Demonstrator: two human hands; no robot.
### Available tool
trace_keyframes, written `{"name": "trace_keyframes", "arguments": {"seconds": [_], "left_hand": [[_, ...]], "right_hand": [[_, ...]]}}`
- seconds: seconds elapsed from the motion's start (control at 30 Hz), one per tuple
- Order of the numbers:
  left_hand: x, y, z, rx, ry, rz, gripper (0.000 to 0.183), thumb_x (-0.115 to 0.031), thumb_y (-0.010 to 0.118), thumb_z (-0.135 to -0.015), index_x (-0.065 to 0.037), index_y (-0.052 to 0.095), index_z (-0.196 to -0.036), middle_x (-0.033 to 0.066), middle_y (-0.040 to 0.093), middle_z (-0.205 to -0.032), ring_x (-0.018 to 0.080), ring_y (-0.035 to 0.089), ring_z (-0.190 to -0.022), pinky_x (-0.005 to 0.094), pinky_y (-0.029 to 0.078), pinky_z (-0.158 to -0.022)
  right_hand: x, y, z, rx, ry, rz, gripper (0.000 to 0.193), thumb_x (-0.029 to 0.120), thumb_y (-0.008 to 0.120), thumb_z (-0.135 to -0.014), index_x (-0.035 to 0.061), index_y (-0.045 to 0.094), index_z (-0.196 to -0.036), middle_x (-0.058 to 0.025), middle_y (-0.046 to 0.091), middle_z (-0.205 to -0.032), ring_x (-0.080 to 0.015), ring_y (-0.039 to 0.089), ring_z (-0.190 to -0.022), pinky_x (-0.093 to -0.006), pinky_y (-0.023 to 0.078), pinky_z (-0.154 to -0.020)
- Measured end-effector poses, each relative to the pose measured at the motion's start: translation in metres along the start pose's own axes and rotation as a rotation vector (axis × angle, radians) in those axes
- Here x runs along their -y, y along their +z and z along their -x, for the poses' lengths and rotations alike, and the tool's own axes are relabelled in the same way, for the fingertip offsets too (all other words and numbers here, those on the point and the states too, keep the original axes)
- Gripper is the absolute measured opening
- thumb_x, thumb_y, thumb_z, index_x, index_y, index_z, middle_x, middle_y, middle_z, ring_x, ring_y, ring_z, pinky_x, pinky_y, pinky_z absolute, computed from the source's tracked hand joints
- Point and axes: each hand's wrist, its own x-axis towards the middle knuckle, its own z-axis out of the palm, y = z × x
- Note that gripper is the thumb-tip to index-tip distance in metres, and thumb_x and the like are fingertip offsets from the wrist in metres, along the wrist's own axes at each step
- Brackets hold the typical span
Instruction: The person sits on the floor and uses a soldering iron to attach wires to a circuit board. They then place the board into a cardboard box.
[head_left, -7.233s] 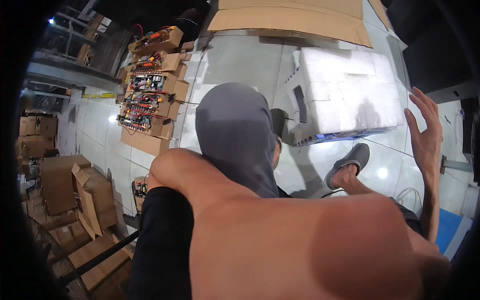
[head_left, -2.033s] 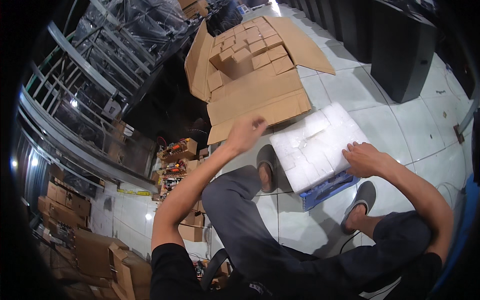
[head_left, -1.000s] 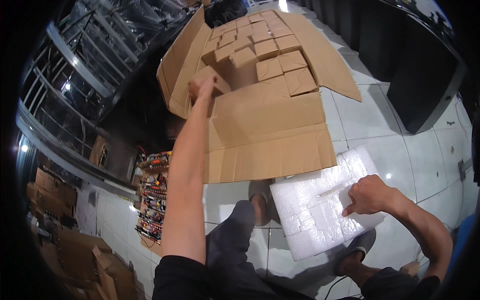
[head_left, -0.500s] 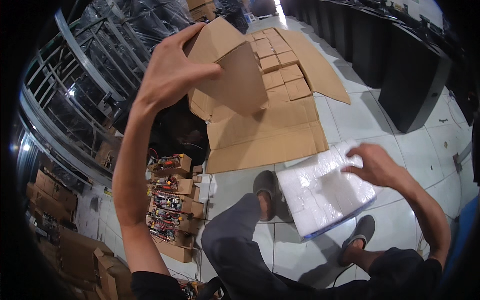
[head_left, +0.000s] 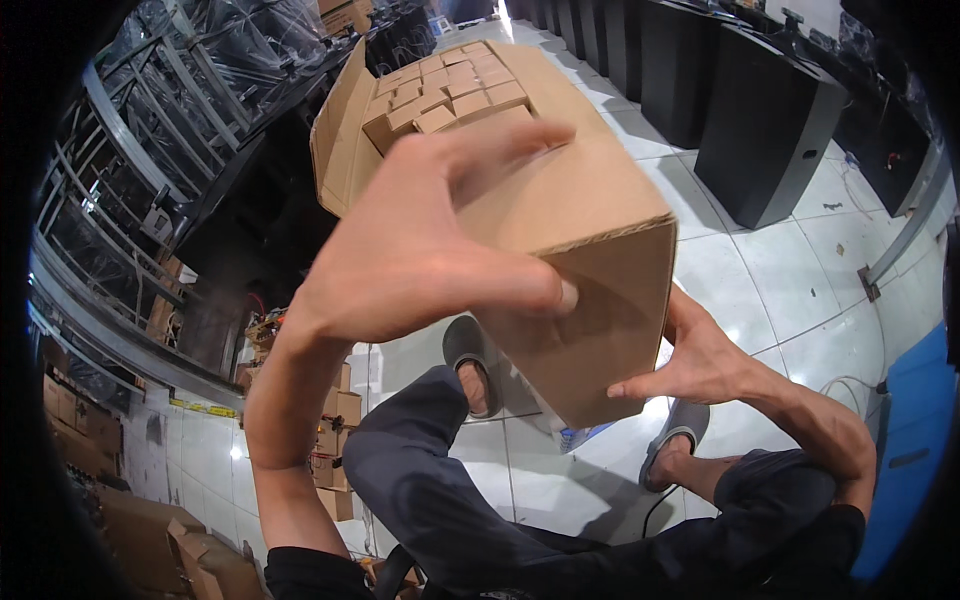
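A plain brown cardboard box [head_left: 600, 330] is held up in front of me, tilted, one narrow face toward me. My left hand [head_left: 400, 240] grips it from the left, thumb on that narrow face and fingers over the top. At its lower right edge, my right hand [head_left: 705, 360] holds on, with the thumb in front and the other fingers partly hidden behind. Below the box, the white plastic-wrapped foam block is almost wholly covered; a blue bit of its lower edge [head_left: 585, 437] shows.
Beyond the box, a large open carton [head_left: 333, 140] holds several rows of small cardboard boxes [head_left: 465, 78]. Tall black cabinets [head_left: 765, 150] line the right side. A metal frame [head_left: 130, 120] stands at left, and circuit boards on cardboard lie beside my left leg. A blue object [head_left: 915, 450] is far right.
The cardboard box has come down and to the right, nearer to me, in my left hand. My right hand has left the foam block and taken hold of the box.
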Motion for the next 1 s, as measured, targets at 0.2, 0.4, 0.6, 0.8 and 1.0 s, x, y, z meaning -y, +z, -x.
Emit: {"name": "trace_keyframes", "arguments": {"seconds": [0.2, 0.4, 0.6, 0.8, 1.0], "left_hand": [[0.027, 0.025, -0.008, -0.253, 0.214, 0.383, 0.111, -0.010, 0.084, -0.062, 0.001, 0.025, -0.155, 0.0164, 0.042, -0.149, 0.0263, 0.045, -0.135, 0.0368, 0.033, -0.115], [0.052, 0.049, -0.006, 0.058, 0.026, 0.089, 0.104, -0.031, 0.093, -0.064, 0.003, 0.038, -0.146, 0.0188, 0.054, -0.138, 0.0267, 0.055, -0.127, 0.0408, 0.043, -0.109], [0.051, 0.040, 0.004, -0.092, 0.171, -0.158, 0.094, -0.030, 0.091, -0.061, 0.005, 0.047, -0.137, 0.0204, 0.065, -0.117, 0.0312, 0.065, -0.110, 0.0413, 0.049, -0.098], [0.070, 0.048, 0.006, 0.004, 0.092, -0.400, 0.098, -0.031, 0.091, -0.055, 0.001, 0.048, -0.137, 0.0184, 0.062, -0.122, 0.0307, 0.061, -0.116, 0.0382, 0.045, -0.103], [0.104, 0.059, 0.000, 0.288, 0.002, -0.285, 0.092, -0.028, 0.091, -0.058, 0.001, 0.050, -0.135, 0.0183, 0.063, -0.122, 0.0295, 0.063, -0.112, 0.0386, 0.047, -0.100]], "right_hand": [[-0.013, 0.021, -0.014, -0.136, -0.078, -0.144, 0.087, 0.012, 0.088, -0.075, 0.0016, 0.035, -0.144, -0.0142, 0.053, -0.135, -0.0243, 0.053, -0.128, -0.0420, 0.043, -0.110], [-0.024, 0.020, -0.003, -0.041, -0.027, -0.095, 0.078, 0.022, 0.089, -0.076, -0.0004, 0.048, -0.138, -0.0160, 0.060, -0.132, -0.0266, 0.054, -0.128, -0.0405, 0.046, -0.106], [-0.005, -0.020, 0.001, 0.004, -0.075, 0.382, 0.071, 0.028, 0.081, -0.084, -0.0044, 0.048, -0.139, -0.0258, 0.057, -0.136, -0.0337, 0.055, -0.128, -0.0415, 0.046, -0.105], [-0.002, -0.033, 0.013, -0.534, 0.068, 0.250, 0.025, 0.008, 0.057, -0.097, -0.0049, 0.065, -0.117, -0.0163, 0.072, -0.109, -0.0221, 0.067, -0.105, -0.0379, 0.050, -0.098], [-0.015, -0.017, 0.015, -0.268, -0.195, 0.499, 0.075, 0.030, 0.081, -0.082, 0.0027, 0.046, -0.143, -0.0178, 0.056, -0.140, -0.0304, 0.059, -0.122, -0.0433, 0.047, -0.104]]}}
